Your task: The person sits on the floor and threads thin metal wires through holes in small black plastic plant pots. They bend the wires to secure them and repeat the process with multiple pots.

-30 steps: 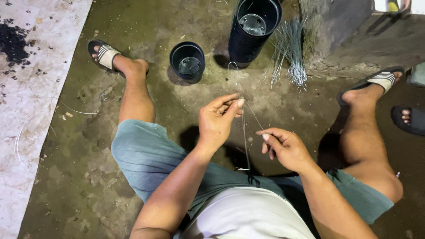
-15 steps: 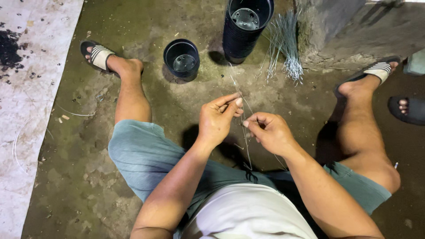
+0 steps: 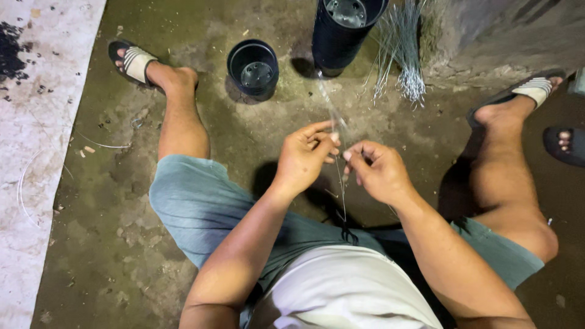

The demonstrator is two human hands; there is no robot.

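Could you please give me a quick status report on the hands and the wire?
Left hand and right hand close together, both pinching thin wire. Wire runs between the knees. Small black pot and wire bundle ahead, apart from hands.

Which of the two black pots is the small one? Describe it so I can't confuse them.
Start at the person's left foot in the striped sandal, on the concrete floor. Just right of it stands the small black pot. It is short, wide and alone, unlike the taller black pot beside the wire bundle.
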